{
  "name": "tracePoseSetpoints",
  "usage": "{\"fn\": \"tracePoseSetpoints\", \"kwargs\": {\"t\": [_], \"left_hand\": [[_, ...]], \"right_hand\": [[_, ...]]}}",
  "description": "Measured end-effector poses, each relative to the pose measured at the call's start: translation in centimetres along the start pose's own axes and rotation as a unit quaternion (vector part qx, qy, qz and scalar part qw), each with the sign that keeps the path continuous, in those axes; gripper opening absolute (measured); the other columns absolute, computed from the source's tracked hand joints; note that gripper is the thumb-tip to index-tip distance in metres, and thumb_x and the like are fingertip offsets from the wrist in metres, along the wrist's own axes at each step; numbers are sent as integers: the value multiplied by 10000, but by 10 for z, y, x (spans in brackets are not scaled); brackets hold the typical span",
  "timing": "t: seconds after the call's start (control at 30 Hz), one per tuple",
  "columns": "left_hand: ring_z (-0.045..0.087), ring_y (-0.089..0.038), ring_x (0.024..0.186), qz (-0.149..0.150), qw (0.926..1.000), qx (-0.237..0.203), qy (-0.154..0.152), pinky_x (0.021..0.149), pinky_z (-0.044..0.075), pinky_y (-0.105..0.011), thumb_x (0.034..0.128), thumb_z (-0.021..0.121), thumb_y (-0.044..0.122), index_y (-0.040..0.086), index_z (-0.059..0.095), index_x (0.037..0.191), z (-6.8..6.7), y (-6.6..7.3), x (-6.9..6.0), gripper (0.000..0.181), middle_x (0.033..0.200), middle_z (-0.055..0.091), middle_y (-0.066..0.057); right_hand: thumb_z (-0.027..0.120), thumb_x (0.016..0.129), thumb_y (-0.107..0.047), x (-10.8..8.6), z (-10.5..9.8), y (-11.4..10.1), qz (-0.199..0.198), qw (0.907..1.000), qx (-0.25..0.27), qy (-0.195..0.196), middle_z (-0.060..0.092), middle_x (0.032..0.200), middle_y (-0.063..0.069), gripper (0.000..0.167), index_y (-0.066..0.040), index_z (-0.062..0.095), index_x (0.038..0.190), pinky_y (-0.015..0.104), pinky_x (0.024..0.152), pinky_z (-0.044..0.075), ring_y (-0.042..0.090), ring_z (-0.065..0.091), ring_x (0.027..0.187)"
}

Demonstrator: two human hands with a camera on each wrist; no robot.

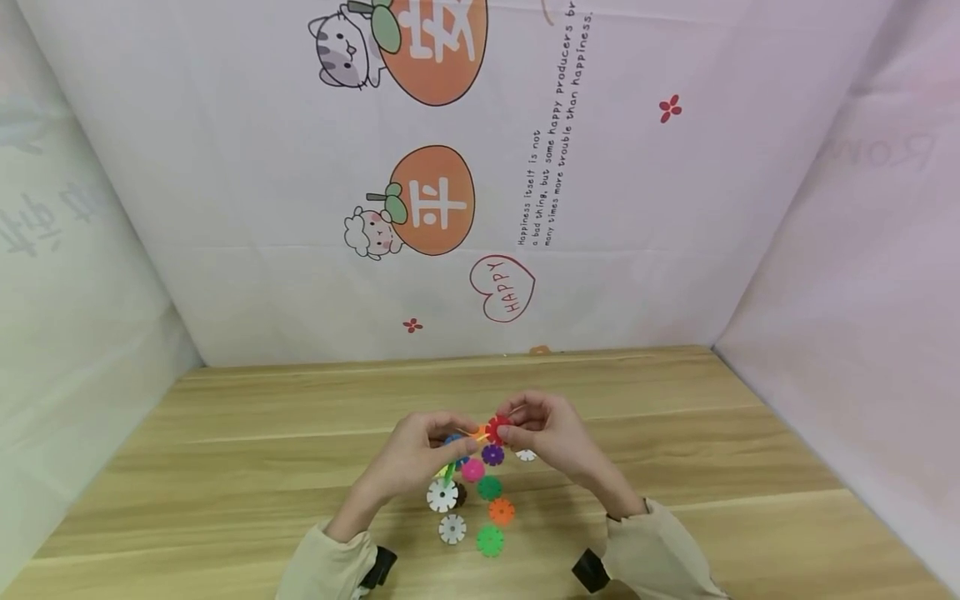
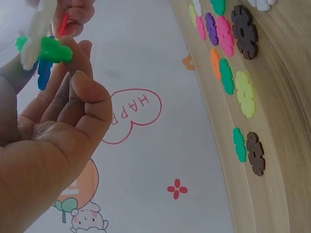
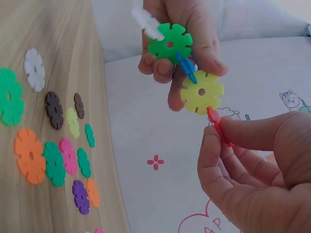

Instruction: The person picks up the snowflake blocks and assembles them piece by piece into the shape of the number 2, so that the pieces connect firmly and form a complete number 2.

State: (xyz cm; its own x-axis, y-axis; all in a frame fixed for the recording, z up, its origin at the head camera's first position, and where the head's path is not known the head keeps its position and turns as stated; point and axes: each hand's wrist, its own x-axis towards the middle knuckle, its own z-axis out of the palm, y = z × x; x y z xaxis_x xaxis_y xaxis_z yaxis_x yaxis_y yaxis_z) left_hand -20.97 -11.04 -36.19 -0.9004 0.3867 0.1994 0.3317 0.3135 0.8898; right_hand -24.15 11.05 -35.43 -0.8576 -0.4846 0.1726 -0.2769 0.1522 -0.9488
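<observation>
A linked chain of notched plastic discs hangs between the two hands: white (image 3: 147, 23), green (image 3: 170, 43), blue (image 3: 186, 67), yellow (image 3: 202, 91) and red (image 3: 218, 127). My left hand (image 1: 416, 454) holds the chain, its thumb and fingers around the green, blue and yellow part. Between thumb and fingertips my right hand (image 1: 551, 433) pinches the red disc, whose edge meets the yellow disc's rim in the right wrist view. In the left wrist view the white disc (image 2: 40, 31) and green disc (image 2: 56, 50) stand at the left fingers.
Loose discs lie on the wooden table (image 1: 300, 467) below the hands, among them orange (image 1: 502, 511), light green (image 1: 490, 541), purple (image 1: 492, 454) and pale grey (image 1: 452, 528). A printed cloth (image 1: 600, 292) stands behind the table, with more cloth at both sides.
</observation>
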Motion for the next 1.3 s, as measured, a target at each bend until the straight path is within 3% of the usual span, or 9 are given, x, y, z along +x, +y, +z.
{"fn": "tracePoseSetpoints", "kwargs": {"t": [0.17,0.4,0.73,0.93,1.13,1.3], "left_hand": [[654,-159,842,11,10000,-83,-2,700,525,-275,904,681,245,60,689,1082,0,1,0,257,999,704,-54],[659,-167,769,-77,9992,-381,-96,595,446,-241,927,647,218,31,686,1101,1,3,1,258,955,721,-106],[669,-189,784,-20,9975,-679,-197,755,496,-251,938,630,206,8,717,1045,1,3,1,242,897,715,-167],[455,-92,600,-36,9973,-721,-147,709,440,-253,929,641,174,-9,721,1027,0,5,0,222,872,707,-159],[381,-69,544,-38,9970,-764,-125,719,442,-265,922,649,190,6,718,1054,1,4,0,237,845,720,-101],[590,-108,671,-151,9967,-757,-253,581,384,-205,932,642,235,13,661,1177,1,3,1,331,909,730,-97]], "right_hand": [[648,899,-16,0,0,0,63,9996,233,-123,680,871,112,180,88,617,1042,397,736,565,254,668,784],[629,908,-12,-1,-1,-1,16,9983,574,-39,682,846,103,200,136,603,1040,291,694,561,202,649,754],[646,893,0,-2,3,-5,113,9975,659,248,685,821,97,196,148,616,1019,278,667,557,167,640,708],[657,889,-9,-4,9,-10,7,9985,342,423,686,830,138,169,128,640,987,252,635,540,122,621,667],[663,879,6,-4,12,-11,-54,9979,289,579,685,832,156,158,128,645,978,279,648,549,113,622,662],[660,889,-15,-4,10,-9,8,9979,344,555,689,857,138,175,108,646,1013,261,660,546,182,642,716]]}}
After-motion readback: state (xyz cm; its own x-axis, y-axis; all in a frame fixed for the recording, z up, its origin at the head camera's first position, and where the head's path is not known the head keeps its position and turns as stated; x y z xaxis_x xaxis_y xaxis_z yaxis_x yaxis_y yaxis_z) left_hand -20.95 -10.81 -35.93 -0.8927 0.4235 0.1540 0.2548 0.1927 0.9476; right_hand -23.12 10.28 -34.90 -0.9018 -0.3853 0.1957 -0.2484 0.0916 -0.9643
